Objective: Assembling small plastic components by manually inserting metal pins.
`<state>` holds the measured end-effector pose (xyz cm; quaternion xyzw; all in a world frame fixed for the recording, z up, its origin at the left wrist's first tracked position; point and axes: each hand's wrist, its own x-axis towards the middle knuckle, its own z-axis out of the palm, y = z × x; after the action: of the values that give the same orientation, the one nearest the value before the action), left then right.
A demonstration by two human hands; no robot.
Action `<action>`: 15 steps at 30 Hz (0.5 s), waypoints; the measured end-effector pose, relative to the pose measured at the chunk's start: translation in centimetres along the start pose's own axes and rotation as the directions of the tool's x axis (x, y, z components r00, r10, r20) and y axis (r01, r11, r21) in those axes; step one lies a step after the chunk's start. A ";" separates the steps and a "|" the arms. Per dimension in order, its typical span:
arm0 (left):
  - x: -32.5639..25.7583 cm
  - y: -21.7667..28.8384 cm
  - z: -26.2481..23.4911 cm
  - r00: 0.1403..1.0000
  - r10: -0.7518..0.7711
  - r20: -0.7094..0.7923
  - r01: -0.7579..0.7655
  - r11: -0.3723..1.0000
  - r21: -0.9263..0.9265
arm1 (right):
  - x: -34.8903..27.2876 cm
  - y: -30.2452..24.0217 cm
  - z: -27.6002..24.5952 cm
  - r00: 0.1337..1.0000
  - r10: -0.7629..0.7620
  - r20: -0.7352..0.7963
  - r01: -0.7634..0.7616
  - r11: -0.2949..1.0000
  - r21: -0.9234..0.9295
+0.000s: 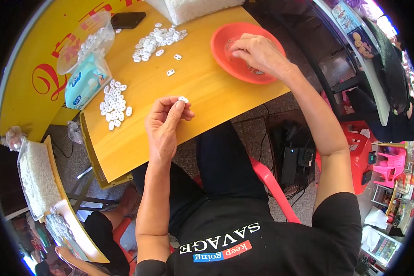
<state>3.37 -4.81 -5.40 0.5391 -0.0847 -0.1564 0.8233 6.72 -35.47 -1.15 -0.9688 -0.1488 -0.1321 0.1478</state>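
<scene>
My left hand (168, 115) is closed over the table's front part, pinching a small white oval piece with dark holes (183, 99) between thumb and forefinger. My right hand (257, 54) reaches into a shallow red plastic bowl (221, 43) on the right side of the table. Its fingers are drawn together low over small thin metal pieces (255, 71) in the bowl. Whatever those fingertips hold is too small to make out. Similar white pieces lie in a pile (112, 103) left of my left hand and in another pile (156, 42) farther back.
On the yellow wooden table (202, 76) stand a blue tissue pack (86, 83), a clear tub of white pieces (94, 39), a dark phone (128, 20) and a large white-filled container (198, 10). A co-worker's hand (66, 254) shows at lower left beside another table.
</scene>
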 end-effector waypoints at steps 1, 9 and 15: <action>0.0 -0.1 -0.1 1.000 0.007 0.012 -0.007 1.000 -0.015 | 0.0 0.1 0.2 1.000 -0.006 0.011 0.005 1.000 0.003; -0.3 -0.2 -0.4 0.999 0.028 0.027 -0.026 0.998 -0.062 | 0.7 -0.2 0.8 0.997 -0.053 0.053 0.056 0.997 -0.059; -0.2 0.2 -0.3 1.000 0.005 0.002 -0.005 0.998 -0.064 | 1.0 -0.8 0.8 0.994 -0.077 0.082 0.077 0.997 -0.005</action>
<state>3.29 -4.47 -5.35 0.5121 -0.0817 -0.1576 0.8404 7.60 -34.23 -1.43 -0.9676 -0.1915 -0.0983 0.1322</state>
